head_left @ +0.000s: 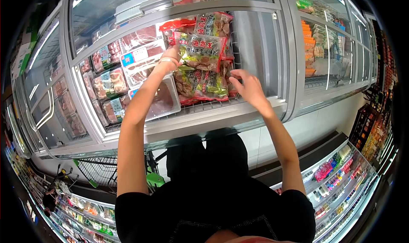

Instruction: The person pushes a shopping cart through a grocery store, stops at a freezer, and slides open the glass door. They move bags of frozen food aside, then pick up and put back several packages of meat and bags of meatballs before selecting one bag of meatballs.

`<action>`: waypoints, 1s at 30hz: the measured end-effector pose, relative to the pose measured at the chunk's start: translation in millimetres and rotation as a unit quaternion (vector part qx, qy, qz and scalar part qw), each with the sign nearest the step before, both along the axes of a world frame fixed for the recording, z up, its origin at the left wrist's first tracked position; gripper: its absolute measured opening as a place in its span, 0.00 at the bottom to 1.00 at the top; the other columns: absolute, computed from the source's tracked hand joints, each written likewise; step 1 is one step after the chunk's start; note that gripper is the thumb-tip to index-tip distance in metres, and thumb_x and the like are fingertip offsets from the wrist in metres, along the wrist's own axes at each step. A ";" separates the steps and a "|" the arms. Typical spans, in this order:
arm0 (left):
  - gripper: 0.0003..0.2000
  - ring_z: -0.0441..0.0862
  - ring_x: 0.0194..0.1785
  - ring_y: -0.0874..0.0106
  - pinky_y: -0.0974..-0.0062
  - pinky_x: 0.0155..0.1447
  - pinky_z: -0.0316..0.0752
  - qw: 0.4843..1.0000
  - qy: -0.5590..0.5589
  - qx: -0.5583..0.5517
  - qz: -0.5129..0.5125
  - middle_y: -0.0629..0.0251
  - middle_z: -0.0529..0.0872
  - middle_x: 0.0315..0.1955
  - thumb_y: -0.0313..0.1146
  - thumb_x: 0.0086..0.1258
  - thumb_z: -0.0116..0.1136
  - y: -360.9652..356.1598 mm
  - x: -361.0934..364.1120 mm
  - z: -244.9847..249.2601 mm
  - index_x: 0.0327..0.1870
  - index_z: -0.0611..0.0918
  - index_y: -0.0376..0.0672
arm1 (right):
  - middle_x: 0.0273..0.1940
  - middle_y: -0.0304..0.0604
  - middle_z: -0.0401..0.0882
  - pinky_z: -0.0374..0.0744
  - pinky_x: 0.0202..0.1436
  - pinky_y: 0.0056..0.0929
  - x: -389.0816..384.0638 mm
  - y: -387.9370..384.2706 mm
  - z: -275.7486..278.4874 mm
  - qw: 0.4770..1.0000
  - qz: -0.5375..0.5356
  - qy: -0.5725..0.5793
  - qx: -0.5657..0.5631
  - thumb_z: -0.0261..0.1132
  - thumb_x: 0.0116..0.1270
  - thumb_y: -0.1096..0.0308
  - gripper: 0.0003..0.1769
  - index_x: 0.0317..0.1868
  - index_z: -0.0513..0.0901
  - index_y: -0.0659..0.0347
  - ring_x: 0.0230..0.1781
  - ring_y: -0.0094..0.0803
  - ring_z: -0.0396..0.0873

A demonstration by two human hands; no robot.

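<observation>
Inside an open-topped section of a chest freezer lies a stack of red-and-clear bags of frozen meatballs. My left hand [171,55] grips the left edge of the uppermost bag of frozen meatballs [200,51], its fingers partly hidden at the bag's side. More of these bags [202,84] lie under and in front of it. My right hand [248,88] hovers at the right side of the stack, thumb and fingers apart, fingertips right by the lower bags' edge and holding nothing.
Clear-wrapped meat trays [159,99] fill the section's left part. Sliding glass lids with a metal frame [196,123] surround the opening. A shopping cart [100,171] stands behind on the left, and stocked shelves [336,179] are at lower right.
</observation>
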State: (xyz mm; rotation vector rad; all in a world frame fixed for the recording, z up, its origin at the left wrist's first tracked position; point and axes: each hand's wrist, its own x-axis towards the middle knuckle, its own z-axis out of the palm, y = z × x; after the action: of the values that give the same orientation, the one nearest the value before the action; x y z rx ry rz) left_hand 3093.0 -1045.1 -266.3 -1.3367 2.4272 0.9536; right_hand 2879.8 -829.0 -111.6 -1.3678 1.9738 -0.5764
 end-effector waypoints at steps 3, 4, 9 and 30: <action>0.15 0.75 0.55 0.59 0.62 0.56 0.71 0.986 -0.059 -0.147 -0.059 0.57 0.77 0.51 0.29 0.63 0.50 -27.9 -25.0 -22.1 0.52 0.74 0.43 | 0.42 0.52 0.80 0.75 0.47 0.41 -23.1 -51.1 -35.0 0.989 0.061 0.090 0.099 0.60 0.63 0.61 0.18 0.48 0.75 0.65 0.44 0.47 0.78; 0.16 0.74 0.56 0.60 0.61 0.56 0.70 0.977 -0.074 -0.184 -0.081 0.58 0.77 0.50 0.31 0.64 0.50 -38.5 -31.7 -24.7 0.54 0.74 0.47 | 0.45 0.51 0.79 0.75 0.49 0.42 -29.9 -66.0 -52.8 0.976 0.099 0.155 0.115 0.59 0.63 0.60 0.22 0.53 0.73 0.64 0.46 0.47 0.77; 0.12 0.73 0.56 0.62 0.61 0.58 0.66 0.966 -0.116 -0.200 -0.118 0.61 0.79 0.47 0.38 0.67 0.48 -68.8 -46.4 -51.9 0.47 0.78 0.47 | 0.43 0.52 0.79 0.75 0.47 0.44 -63.8 -118.8 -149.3 0.971 0.015 0.198 0.135 0.59 0.61 0.60 0.18 0.46 0.77 0.63 0.44 0.50 0.77; 0.07 0.75 0.48 0.66 0.66 0.48 0.69 0.928 -0.018 -0.339 -0.152 0.67 0.78 0.40 0.29 0.58 0.53 -73.3 -1.3 -7.0 0.37 0.80 0.49 | 0.35 0.48 0.81 0.75 0.40 0.41 -47.2 -86.4 -88.5 0.997 -0.020 0.070 0.021 0.57 0.63 0.64 0.10 0.38 0.81 0.59 0.36 0.48 0.79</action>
State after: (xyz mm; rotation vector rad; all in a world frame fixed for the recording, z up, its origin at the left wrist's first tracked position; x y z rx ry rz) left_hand 3091.7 -1118.4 -273.3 -1.0561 2.9415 -0.0094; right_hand 2832.6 -915.4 -200.1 -1.3802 2.1166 -0.4658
